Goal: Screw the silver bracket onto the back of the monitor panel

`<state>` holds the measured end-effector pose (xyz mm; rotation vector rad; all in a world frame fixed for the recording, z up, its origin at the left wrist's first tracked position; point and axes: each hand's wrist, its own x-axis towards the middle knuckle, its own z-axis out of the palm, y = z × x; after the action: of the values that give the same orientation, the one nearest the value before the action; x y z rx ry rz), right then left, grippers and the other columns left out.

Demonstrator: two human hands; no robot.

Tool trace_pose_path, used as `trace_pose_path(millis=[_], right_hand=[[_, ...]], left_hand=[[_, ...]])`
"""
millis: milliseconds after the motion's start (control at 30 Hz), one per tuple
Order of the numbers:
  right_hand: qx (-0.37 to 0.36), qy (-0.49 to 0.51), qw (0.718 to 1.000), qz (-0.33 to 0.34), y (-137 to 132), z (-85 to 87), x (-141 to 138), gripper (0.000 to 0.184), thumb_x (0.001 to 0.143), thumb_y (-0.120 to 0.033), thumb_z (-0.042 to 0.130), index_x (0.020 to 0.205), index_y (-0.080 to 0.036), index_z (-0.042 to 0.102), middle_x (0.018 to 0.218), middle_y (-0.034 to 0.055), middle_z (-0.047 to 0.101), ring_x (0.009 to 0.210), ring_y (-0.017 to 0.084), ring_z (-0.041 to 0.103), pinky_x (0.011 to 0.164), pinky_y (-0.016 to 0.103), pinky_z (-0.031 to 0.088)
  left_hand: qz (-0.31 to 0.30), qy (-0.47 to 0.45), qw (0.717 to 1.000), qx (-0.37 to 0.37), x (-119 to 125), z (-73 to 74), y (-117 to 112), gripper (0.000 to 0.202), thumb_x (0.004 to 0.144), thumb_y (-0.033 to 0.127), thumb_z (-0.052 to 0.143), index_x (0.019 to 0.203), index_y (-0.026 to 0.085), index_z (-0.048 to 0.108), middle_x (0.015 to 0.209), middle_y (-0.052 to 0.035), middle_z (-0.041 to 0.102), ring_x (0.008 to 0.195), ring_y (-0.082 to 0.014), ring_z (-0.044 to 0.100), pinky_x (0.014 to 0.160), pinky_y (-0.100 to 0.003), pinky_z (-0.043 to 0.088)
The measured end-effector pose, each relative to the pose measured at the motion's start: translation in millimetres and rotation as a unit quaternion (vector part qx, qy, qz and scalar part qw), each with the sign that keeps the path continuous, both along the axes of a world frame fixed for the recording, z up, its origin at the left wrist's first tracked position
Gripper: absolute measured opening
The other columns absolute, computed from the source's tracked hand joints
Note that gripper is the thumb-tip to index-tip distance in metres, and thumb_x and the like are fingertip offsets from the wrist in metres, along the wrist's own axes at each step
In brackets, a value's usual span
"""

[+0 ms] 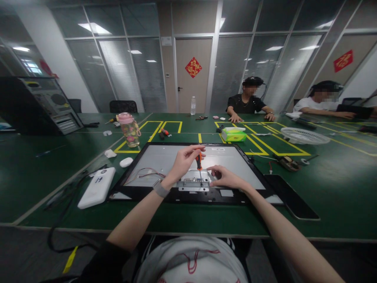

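Left-hand grip (183, 160) pinches the screwdriver (199, 160), long axis nearly upright over the metal bracket (190, 189); right hand (226, 178), fingers parted, is just beside.

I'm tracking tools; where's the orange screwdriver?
Near the head view's middle, the screwdriver is in the left hand, left of the right hand, pointing down at the metal bracket.

Observe green table (332, 181) marked with yellow tape outlines (126, 152). Note black computer tower (44, 104) at far left, patterned pink-lidded bottle (129, 131) to its right. Find clear water bottle (193, 106) upright near far edge, in front of closed door (194, 94) bearing red diamond sign (193, 67). Log bright green pack (234, 135), white slotted oval piece (306, 140) farther right, seated person in black shirt (247, 103) beyond pack, another in white (309, 104) at right.
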<state>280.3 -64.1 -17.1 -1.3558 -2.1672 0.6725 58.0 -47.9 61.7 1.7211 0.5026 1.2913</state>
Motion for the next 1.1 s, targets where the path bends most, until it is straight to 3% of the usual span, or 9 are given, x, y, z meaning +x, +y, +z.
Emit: trace_pose_path(millis=[167,267,567,633,767,867,1100], right_hand=[[0.017,0.005,1.0,0.002,-2,-0.4,-8,0.068,0.063,-0.039,0.08,0.122,-0.015,0.06,0.087,0.0034,0.059,0.083,0.021,0.053,0.077,0.032,0.042],[0.011,0.008,1.0,0.002,-2,0.5,-8,0.067,0.063,-0.04,0.08,0.122,-0.015,0.06,0.085,0.0026,0.058,0.08,0.02,0.053,0.074,0.031,0.042],[-0.005,0.027,1.0,0.009,-4,5.1,-8,0.067,0.062,-0.039,0.08,0.122,-0.016,0.061,0.084,0.0007,0.056,0.079,0.018,0.053,0.073,0.03,0.043],[-0.007,0.028,1.0,0.011,-4,5.0,-8,0.067,0.063,-0.039,0.08,0.123,-0.016,0.061,0.083,0.0006,0.055,0.078,0.018,0.053,0.073,0.03,0.043],[-0.002,0.026,1.0,0.011,-3,2.6,-8,0.065,0.065,-0.039,0.078,0.123,-0.017,0.061,0.084,0.0013,0.056,0.08,0.019,0.053,0.074,0.031,0.043],[0.006,0.022,1.0,0.016,-1,1.0,-6,0.064,0.065,-0.04,0.079,0.122,-0.018,0.061,0.084,0.0012,0.056,0.08,0.019,0.054,0.074,0.031,0.043],[0.012,0.002,1.0,0.027,0,4.4,-7,0.066,0.065,-0.041,0.078,0.123,-0.014,0.06,0.083,0.0024,0.057,0.077,0.018,0.054,0.072,0.03,0.043]], left_hand=[[-0.082,0.012,0.997,0.0,-15,0.0,5,0.028,0.091,0.031,0.052,0.107,0.016,0.068,0.108,-0.011,0.069,0.094,-0.0198,0.068,0.087,-0.033,0.053],[-0.097,0.026,0.995,0.008,-19,1.4,5,0.028,0.091,0.03,0.053,0.11,0.016,0.068,0.105,-0.0106,0.07,0.097,-0.0201,0.066,0.089,-0.035,0.052],[-0.019,0.049,0.997,0.062,-17,2.8,1,0.019,0.085,0.029,0.062,0.097,0.017,0.072,0.095,-0.0079,0.068,0.088,-0.0157,0.064,0.078,-0.028,0.051],[-0.004,0.055,0.995,0.078,-18,1.3,3,0.02,0.086,0.029,0.06,0.099,0.019,0.072,0.096,-0.0078,0.068,0.091,-0.0163,0.063,0.081,-0.029,0.05],[-0.042,0.049,0.997,0.049,-20,-0.4,8,0.028,0.091,0.031,0.052,0.108,0.018,0.069,0.102,-0.0092,0.069,0.1,-0.0196,0.064,0.093,-0.035,0.047],[-0.059,0.033,0.998,0.009,-21,-0.6,11,0.031,0.09,0.033,0.054,0.11,0.015,0.068,0.102,-0.011,0.07,0.097,-0.0207,0.066,0.092,-0.037,0.049],[0.053,0.071,0.994,0.069,-19,-1.6,11,0.022,0.082,0.035,0.064,0.093,0.018,0.072,0.092,-0.0053,0.067,0.084,-0.0146,0.062,0.076,-0.027,0.05]])
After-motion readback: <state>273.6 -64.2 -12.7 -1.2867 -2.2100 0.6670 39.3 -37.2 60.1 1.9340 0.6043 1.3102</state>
